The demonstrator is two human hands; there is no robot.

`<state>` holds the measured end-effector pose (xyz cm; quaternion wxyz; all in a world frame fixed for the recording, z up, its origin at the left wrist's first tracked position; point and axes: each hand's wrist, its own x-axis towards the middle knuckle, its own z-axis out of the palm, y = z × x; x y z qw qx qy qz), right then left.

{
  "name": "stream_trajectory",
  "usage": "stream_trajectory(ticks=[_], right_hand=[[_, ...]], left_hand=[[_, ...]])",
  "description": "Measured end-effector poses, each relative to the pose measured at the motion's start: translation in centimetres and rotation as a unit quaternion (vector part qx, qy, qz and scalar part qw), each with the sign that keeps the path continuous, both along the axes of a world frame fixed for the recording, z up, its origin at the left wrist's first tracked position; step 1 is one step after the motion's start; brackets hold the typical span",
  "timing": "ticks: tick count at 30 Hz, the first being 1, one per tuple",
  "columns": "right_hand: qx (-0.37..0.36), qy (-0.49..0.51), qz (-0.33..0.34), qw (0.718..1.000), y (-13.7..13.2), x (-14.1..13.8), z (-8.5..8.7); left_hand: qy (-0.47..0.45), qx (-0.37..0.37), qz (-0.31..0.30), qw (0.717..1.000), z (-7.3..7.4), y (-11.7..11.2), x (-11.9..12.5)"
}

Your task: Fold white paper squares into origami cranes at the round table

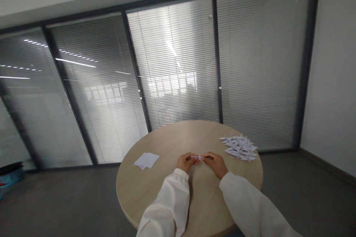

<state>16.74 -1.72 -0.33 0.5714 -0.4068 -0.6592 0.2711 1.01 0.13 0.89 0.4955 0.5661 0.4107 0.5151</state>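
Over the middle of the round table, a small folded piece of white paper [200,158] is pinched between my two hands. My left hand [186,162] grips its left end with thumb and fingers closed. On its right end, my right hand [215,163] is closed in the same kind of pinch. Most of the paper is hidden by the fingertips, so its exact folded shape cannot be made out. To the right lies a pile of folded white paper cranes [240,147]. Several flat white paper sheets [147,160] lie loosely stacked to the left.
The round wooden table [155,196] has its curved edge close on both sides of my arms. Behind it stands a glass partition with blinds [178,59]. A dark-rimmed blue bin [11,174] is on the floor at far left.
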Motion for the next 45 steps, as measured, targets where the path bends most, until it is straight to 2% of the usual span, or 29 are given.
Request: stream_trajectory(ticks=[3, 9, 19, 25, 30, 34, 37, 45], right_hand=[[0.011, -0.022, 0.001, 1.0, -0.2, 0.0, 0.1], [0.011, -0.042, 0.005, 0.999, -0.1, 0.0, -0.2], [0.03, -0.102, -0.03, 0.994, -0.1, -0.3, -0.3], [0.036, -0.113, -0.019, 0.993, 0.0, -0.4, -0.3], [-0.007, -0.096, -0.004, 0.995, 0.1, -0.4, -0.3], [-0.042, -0.069, -0.02, 0.997, 0.1, -0.3, -0.1], [-0.037, -0.068, -0.034, 0.996, 0.1, -0.3, -0.1], [-0.023, -0.066, 0.017, 0.997, -0.2, -0.2, -0.4]], left_hand=[[-0.001, -0.006, 0.007, 1.0, 0.2, -0.2, 0.1], [0.028, 0.0, -0.019, 0.999, 0.6, -1.1, 0.2], [0.067, 0.016, 0.0, 0.998, -0.5, -0.5, 0.3], [0.063, 0.033, -0.011, 0.997, -0.6, -0.4, 0.1], [0.061, 0.04, -0.01, 0.997, -0.9, -0.1, -0.1], [0.046, 0.029, 0.002, 0.999, -1.0, 0.1, -0.1], [0.035, 0.011, 0.016, 0.999, -1.0, 0.3, 0.0], [0.027, -0.002, 0.018, 0.999, -0.7, 0.1, -0.1]])
